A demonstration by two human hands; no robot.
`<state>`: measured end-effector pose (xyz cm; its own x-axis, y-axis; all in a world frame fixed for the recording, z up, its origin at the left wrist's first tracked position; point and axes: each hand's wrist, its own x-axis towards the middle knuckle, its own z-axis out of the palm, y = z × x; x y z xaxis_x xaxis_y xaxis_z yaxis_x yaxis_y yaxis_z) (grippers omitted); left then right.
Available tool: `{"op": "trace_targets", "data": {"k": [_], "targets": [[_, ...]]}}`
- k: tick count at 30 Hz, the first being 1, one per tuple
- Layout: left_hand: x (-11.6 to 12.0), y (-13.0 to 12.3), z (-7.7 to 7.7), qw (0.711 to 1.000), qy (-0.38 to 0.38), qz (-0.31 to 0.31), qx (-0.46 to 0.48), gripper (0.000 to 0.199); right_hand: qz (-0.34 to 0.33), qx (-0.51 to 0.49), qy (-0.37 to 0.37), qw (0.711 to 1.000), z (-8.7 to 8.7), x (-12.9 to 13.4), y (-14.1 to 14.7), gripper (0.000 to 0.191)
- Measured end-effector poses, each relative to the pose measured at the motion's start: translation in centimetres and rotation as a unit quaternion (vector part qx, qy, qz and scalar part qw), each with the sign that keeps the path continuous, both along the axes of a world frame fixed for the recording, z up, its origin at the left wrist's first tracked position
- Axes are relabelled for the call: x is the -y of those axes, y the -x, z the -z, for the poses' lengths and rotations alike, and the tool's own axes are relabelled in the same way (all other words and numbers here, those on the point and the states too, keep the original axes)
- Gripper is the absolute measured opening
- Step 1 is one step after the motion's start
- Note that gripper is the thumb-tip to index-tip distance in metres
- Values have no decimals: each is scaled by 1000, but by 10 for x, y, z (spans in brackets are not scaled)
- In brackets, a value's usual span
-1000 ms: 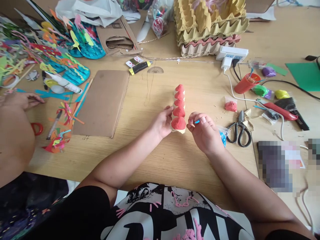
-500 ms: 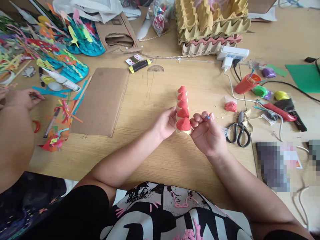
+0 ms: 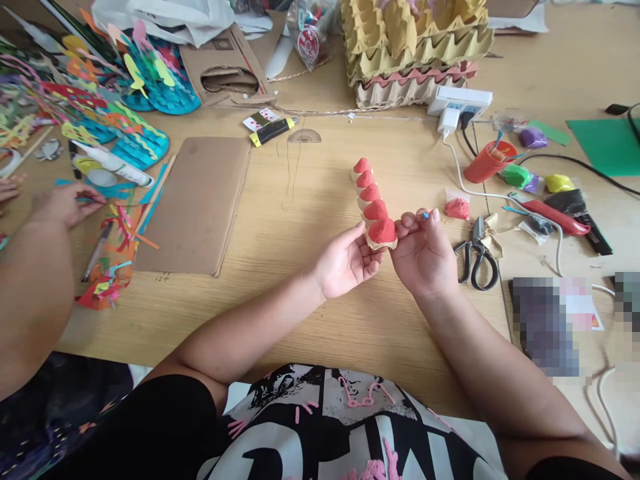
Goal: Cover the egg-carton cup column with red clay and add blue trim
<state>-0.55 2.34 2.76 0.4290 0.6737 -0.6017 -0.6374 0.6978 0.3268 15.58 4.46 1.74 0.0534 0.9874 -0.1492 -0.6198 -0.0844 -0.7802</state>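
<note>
A strip cut from an egg carton (image 3: 375, 210), its several bumps coated red and its rim pale, points away from me above the table. My left hand (image 3: 343, 263) curls at its near end, thumb on the left side and fingers just under it. On the right side, the fingers of my right hand (image 3: 425, 257) touch the same end. Between that hand's thumb and forefinger sits a small blue piece (image 3: 425, 215), perhaps clay. How firmly the left fingers grip is partly hidden.
Black-handled scissors (image 3: 479, 257) lie right of my hands, near a bag of red clay (image 3: 457, 205) and an orange cup (image 3: 490, 162). Stacked egg trays (image 3: 415, 60) and a power strip (image 3: 460, 100) stand behind. Cardboard (image 3: 193, 207) lies left, beside a co-worker's hand (image 3: 70, 205).
The strip's near end has shifted right and away from me, and the strip now slants. My left hand has moved right and its fingers show more. The co-worker's hand has moved right.
</note>
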Motion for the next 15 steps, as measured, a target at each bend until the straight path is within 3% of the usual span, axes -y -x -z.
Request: {"op": "trace_targets", "data": {"k": [6,9,12,15], "targets": [[-4,-2,-1,997,10,-82,-10,22,-17,39,7,999,-3,5,-1,39],[-5,-2,1,995,8,-101,-16,16,17,86,-3,996,0,12,2,35],[-6,-1,3,994,-1,-109,-14,13,63,148,-43,986,8,20,7,33],[-6,-1,4,994,-19,-107,-2,15,65,229,-117,964,15,26,10,28]]}}
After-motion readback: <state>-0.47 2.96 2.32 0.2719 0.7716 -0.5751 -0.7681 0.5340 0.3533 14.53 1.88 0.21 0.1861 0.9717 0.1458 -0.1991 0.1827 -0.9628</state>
